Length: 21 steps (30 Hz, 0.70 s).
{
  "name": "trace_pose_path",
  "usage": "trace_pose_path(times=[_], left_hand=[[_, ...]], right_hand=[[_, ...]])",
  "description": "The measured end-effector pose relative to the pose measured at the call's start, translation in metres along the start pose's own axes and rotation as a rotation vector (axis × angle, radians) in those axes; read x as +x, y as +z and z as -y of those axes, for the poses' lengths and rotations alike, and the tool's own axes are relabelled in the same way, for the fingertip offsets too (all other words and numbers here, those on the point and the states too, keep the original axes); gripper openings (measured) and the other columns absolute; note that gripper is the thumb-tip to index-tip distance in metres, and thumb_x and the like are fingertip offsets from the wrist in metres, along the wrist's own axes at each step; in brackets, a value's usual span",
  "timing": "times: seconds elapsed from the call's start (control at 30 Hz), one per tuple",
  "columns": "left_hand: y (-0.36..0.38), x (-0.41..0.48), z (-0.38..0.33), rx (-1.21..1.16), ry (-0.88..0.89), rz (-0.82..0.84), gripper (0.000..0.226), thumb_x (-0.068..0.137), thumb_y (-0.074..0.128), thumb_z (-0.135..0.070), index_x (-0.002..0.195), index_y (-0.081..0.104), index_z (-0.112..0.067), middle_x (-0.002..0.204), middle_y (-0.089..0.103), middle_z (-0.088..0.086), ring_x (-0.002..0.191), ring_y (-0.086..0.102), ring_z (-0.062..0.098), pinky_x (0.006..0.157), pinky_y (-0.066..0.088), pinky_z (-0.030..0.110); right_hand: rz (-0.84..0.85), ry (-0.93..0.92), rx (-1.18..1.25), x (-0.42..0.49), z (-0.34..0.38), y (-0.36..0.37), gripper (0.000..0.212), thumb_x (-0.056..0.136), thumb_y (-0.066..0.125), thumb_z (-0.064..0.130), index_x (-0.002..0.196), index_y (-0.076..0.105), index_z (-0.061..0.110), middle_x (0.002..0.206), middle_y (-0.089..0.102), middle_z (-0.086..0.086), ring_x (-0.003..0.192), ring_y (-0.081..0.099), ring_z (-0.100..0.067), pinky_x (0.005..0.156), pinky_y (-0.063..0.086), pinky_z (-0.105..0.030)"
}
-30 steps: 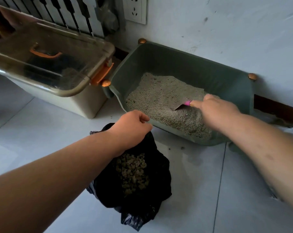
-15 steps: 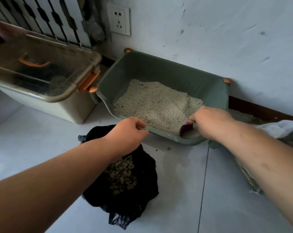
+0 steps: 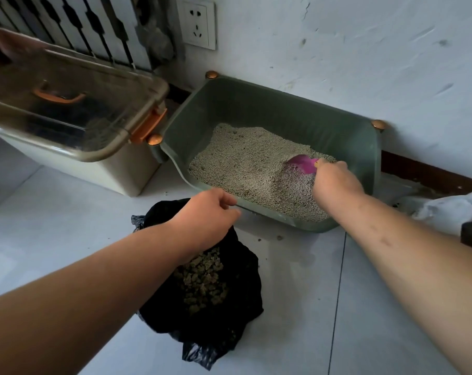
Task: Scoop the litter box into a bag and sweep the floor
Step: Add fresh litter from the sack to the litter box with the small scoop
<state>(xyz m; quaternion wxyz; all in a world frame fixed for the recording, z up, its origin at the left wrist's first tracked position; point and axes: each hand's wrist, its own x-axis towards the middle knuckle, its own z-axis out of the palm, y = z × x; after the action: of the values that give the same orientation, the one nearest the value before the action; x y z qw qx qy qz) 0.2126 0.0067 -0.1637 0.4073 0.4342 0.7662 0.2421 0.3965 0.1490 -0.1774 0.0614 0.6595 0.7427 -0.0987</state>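
One scoop (image 3: 303, 165) shifted back through litter (image 3: 243, 161).

Tiled floor (image 3: 297, 320), pale, one dark joint running toward the wall.
- Green litter box (image 3: 283, 109): back against the wall.
- Beige bin (image 3: 99, 171), clear lid: just beside the box's left corner.
- Black bag (image 3: 243, 307): open, in front of the box.
- Stray grains (image 3: 279, 237): between bag and box.
- Crumpled white plastic (image 3: 451, 209): right of the box, near the wall.
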Motion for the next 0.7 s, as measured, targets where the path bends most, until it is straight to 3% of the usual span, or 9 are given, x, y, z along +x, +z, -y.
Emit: trace_pose_path(times=[0.1, 0.2, 0.27, 0.33, 0.47, 0.53, 0.63, 0.7], left_hand=[[-0.002, 0.002, 0.001, 0.004, -0.006, 0.005, 0.024, 0.094, 0.062, -0.028, 0.116, 0.063, -0.022, 0.107, 0.066, -0.003, 0.096, 0.063, 0.012, 0.074, 0.045, 0.016], [-0.005, 0.004, 0.000, 0.007, -0.017, -0.004, 0.024, 0.093, 0.062, -0.027, 0.117, 0.064, -0.021, 0.108, 0.067, -0.003, 0.096, 0.064, 0.013, 0.073, 0.045, 0.014], [-0.007, 0.004, -0.001, 0.007, -0.023, -0.011, 0.025, 0.093, 0.062, -0.027, 0.117, 0.064, -0.021, 0.109, 0.067, -0.001, 0.098, 0.064, 0.015, 0.073, 0.044, 0.015], [-0.007, 0.003, -0.002, 0.015, -0.024, -0.014, 0.025, 0.093, 0.063, -0.026, 0.118, 0.064, -0.020, 0.110, 0.067, 0.000, 0.099, 0.064, 0.016, 0.072, 0.044, 0.016], [-0.005, -0.001, -0.003, 0.016, -0.011, -0.006, 0.025, 0.093, 0.062, -0.027, 0.117, 0.064, -0.020, 0.107, 0.067, -0.002, 0.095, 0.065, 0.014, 0.075, 0.048, 0.019], [-0.003, -0.005, -0.004, 0.010, -0.002, 0.000, 0.023, 0.093, 0.061, -0.028, 0.115, 0.064, -0.021, 0.105, 0.068, -0.002, 0.093, 0.066, 0.014, 0.078, 0.051, 0.025], [-0.002, -0.009, -0.008, 0.022, 0.001, 0.009, 0.023, 0.094, 0.060, -0.029, 0.116, 0.063, -0.021, 0.106, 0.067, -0.002, 0.095, 0.066, 0.015, 0.084, 0.052, 0.029], [-0.003, -0.012, -0.013, 0.033, 0.006, 0.020, 0.024, 0.095, 0.060, -0.029, 0.117, 0.063, -0.021, 0.107, 0.066, -0.002, 0.097, 0.064, 0.016, 0.080, 0.051, 0.028]], right_hand=[[0.055, -0.072, -0.013, -0.002, -0.001, 0.001, 0.049, 0.086, 0.045, -0.004, 0.133, 0.049, 0.012, 0.102, 0.045, -0.013, 0.080, 0.054, -0.029, 0.066, 0.040, -0.031], [0.094, -0.204, -0.038, -0.011, 0.003, -0.007, 0.042, 0.086, 0.043, -0.005, 0.108, 0.054, 0.029, 0.082, 0.042, -0.003, 0.066, 0.050, -0.019, 0.052, 0.035, -0.026], [0.093, -0.262, -0.028, -0.019, 0.012, -0.013, 0.031, 0.088, 0.045, 0.000, 0.103, 0.055, 0.026, 0.075, 0.041, 0.000, 0.063, 0.047, -0.017, 0.048, 0.028, -0.026], [0.083, -0.300, -0.039, -0.028, 0.021, -0.015, 0.019, 0.088, 0.047, 0.004, 0.095, 0.054, 0.020, 0.074, 0.045, 0.000, 0.065, 0.048, -0.017, 0.049, 0.026, -0.026], [0.110, -0.386, -0.052, -0.037, 0.035, -0.007, 0.018, 0.086, 0.046, 0.002, 0.091, 0.055, 0.018, 0.077, 0.049, -0.001, 0.074, 0.050, -0.023, 0.047, 0.024, -0.026], [0.111, -0.339, -0.032, -0.032, 0.035, -0.003, 0.021, 0.087, 0.045, 0.000, 0.088, 0.054, 0.019, 0.084, 0.049, -0.004, 0.078, 0.049, -0.025, 0.049, 0.026, -0.026], [0.024, -0.207, 0.019, -0.018, 0.026, -0.004, 0.031, 0.088, 0.046, -0.001, 0.114, 0.056, 0.013, 0.092, 0.046, -0.008, 0.079, 0.049, -0.026, 0.062, 0.034, -0.027], [-0.021, -0.175, 0.027, -0.012, 0.013, -0.010, 0.031, 0.091, 0.045, 0.002, 0.120, 0.052, 0.011, 0.090, 0.045, -0.007, 0.075, 0.049, -0.025, 0.061, 0.034, -0.028]])
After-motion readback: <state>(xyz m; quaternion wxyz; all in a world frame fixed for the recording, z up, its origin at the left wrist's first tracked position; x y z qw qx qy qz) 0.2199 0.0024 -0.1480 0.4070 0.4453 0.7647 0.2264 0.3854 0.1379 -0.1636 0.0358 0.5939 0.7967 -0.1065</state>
